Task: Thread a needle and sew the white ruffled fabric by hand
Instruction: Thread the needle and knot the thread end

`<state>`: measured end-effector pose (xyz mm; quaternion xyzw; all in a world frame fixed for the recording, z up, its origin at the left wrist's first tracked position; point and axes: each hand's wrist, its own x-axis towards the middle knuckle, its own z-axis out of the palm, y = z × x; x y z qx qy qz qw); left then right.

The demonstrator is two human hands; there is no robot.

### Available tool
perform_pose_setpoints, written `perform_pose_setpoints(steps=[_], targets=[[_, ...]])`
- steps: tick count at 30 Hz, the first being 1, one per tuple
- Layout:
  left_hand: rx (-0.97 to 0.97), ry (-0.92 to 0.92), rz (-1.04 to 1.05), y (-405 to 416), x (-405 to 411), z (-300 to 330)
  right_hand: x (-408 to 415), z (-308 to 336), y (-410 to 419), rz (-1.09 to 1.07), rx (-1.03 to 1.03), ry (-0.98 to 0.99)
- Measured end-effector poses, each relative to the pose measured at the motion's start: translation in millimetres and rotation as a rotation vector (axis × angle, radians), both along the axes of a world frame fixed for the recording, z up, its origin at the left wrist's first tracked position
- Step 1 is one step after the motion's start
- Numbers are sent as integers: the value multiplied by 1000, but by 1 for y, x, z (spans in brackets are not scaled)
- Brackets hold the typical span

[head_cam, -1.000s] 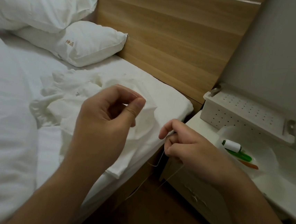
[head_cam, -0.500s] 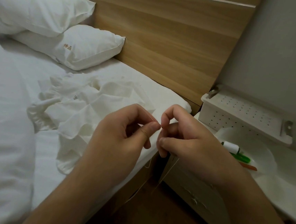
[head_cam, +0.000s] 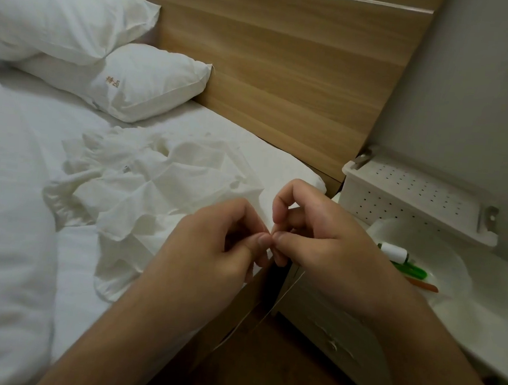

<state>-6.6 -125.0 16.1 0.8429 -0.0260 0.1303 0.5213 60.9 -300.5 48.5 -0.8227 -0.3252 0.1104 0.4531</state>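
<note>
Low centre, thread [head_cam: 279, 300] dangles; above it left hand [head_cam: 210, 250] and right hand [head_cam: 328, 246] meet, each grip pinching thread, the needle too small to see. A tremor could miss the eye. Centre-left, white ruffled fabric [head_cam: 141, 194] waits on the bed [head_cam: 78, 268].

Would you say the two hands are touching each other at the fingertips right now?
Touching: the head view shows the left hand and right hand meeting at their thumb tips, no gap visible.

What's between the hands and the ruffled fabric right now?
Head view: nothing. The left hand overlaps the white ruffled fabric's near edge; the right hand is beside it.
</note>
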Motion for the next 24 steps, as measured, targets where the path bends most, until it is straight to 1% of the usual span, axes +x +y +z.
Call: perform_pose_setpoints(steps=[4, 10, 13, 16, 18, 21, 24], targets=[[0, -7, 49, 4, 0, 0, 2, -2, -2, -20, -42, -5], [58, -16, 327, 21, 2, 3, 19, -10, -17, -76, -190, -19], [39, -2, 439, 27, 4, 1, 25, -13, -27, -141, -187, -19], [24, 66, 441, 26, 5, 1, 25, -13, -32, -189, -66, 10], [35, 86, 432, 22, 4, 2, 24, -12, -31, -185, -28, 7], [27, -12, 426, 19, 2, 4, 24, -10, -30, -167, -52, -31], [-143, -159, 317, 16, -1, 7, 24, -8, -29, -152, -67, -58]])
